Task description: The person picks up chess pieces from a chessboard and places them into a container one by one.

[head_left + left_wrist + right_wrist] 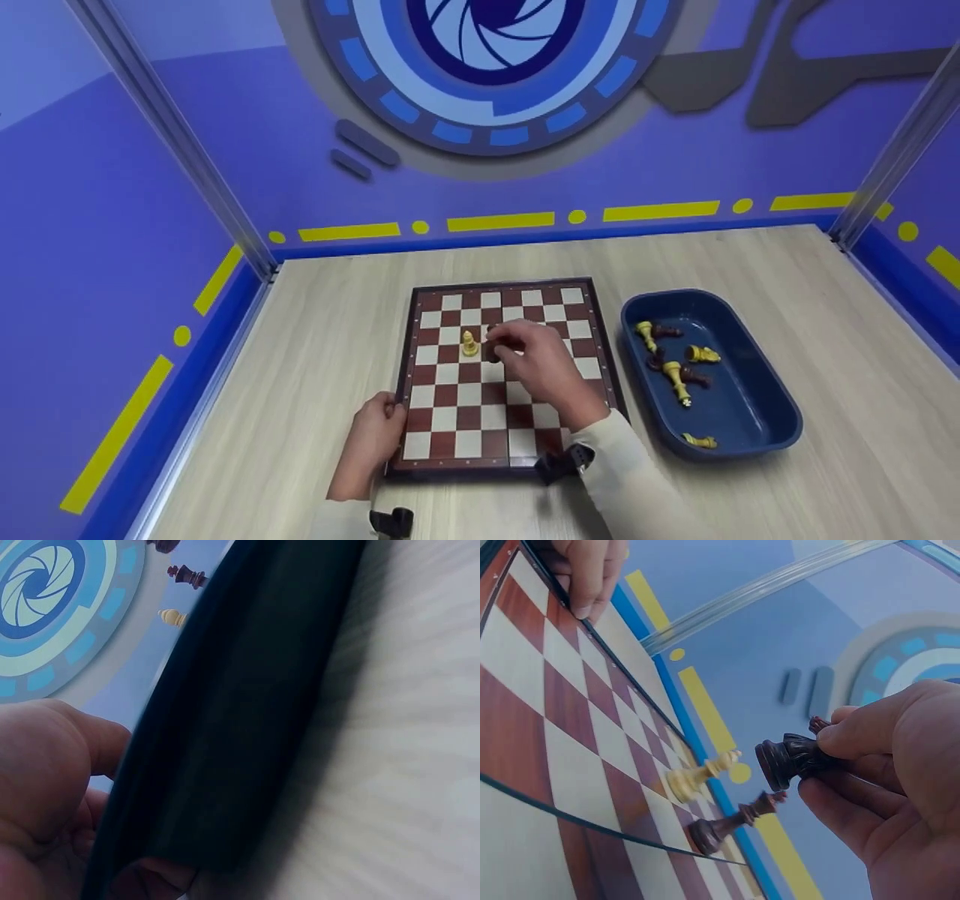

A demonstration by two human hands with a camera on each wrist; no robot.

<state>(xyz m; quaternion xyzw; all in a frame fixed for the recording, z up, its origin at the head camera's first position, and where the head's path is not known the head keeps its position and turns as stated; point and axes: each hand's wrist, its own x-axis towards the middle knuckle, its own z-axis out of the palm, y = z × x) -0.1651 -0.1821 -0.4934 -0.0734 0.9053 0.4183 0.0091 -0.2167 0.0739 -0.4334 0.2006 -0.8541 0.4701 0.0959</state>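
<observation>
My right hand [536, 364] pinches a dark brown chess knight [793, 760] between thumb and fingers, above the middle of the chessboard [469, 442]. Under these fingers a dark king [731, 823] stands upright on the board; in the head view the hand partly covers it. Beside it, to the left, stands a cream bishop [469, 344]. My left hand [377, 427] grips the board's left edge near the front corner. The left wrist view has the thumb [105, 746] against that edge, with the dark side of the board filling the middle.
A dark blue tray [750, 375] stands just right of the board, with several cream and brown chess pieces lying in it. Blue panels [525, 187] enclose the wooden table [300, 337] at the back and both sides.
</observation>
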